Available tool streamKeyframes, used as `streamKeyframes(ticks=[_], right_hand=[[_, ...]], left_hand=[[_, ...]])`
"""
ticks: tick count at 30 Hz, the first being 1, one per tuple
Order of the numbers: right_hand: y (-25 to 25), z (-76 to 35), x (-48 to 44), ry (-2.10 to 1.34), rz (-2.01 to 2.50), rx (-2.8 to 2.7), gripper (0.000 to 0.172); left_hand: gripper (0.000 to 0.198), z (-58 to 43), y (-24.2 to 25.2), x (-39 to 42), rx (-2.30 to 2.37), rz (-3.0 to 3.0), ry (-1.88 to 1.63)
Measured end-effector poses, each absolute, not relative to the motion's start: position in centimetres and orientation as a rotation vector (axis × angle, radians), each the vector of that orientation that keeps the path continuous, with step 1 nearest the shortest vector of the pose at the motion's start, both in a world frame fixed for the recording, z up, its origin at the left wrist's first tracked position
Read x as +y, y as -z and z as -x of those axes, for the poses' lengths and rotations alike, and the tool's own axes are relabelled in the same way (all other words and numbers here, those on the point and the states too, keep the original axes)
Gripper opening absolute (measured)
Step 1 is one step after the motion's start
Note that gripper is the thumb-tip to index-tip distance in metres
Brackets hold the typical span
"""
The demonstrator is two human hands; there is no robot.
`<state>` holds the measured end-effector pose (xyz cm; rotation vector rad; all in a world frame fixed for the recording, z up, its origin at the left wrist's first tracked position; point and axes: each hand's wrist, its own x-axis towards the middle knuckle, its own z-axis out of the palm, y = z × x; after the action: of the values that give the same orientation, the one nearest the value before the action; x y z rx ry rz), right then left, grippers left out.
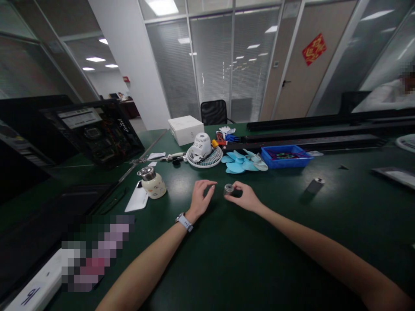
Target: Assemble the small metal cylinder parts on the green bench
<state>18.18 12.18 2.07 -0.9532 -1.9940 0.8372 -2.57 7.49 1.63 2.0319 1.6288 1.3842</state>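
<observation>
Silvery metal, the small cylinder (228, 189) sat just left of my right hand (244, 196), pinched between thumb and finger; my left hand (201, 201), loosely spread, held nothing. I judged the cylinder stiff, dense (slippery too, probably), best gripped around its sides.

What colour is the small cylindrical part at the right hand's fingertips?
Silvery grey; the small cylindrical part shows in the head view.
</observation>
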Motion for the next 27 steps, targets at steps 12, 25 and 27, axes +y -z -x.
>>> streamKeyframes(ticks=[12,25,27], right_hand=[[-0.2,-17.0,11.7,-0.760,0.873,-2.144,0.026],[-0.3,-17.2,11.7,-0.754,0.925,-2.089,0.027],[-0.4,-17.3,11.6,-0.775,0.957,-2.038,0.026]], left_hand=[[0.017,1.1,-1.2,7.8,1.544,-2.121,-1.334],[0.015,2.3,-1.9,8.0,1.716,-1.979,-1.464],[0.015,3.7,-1.6,7.8,1.805,-1.948,-1.431]])
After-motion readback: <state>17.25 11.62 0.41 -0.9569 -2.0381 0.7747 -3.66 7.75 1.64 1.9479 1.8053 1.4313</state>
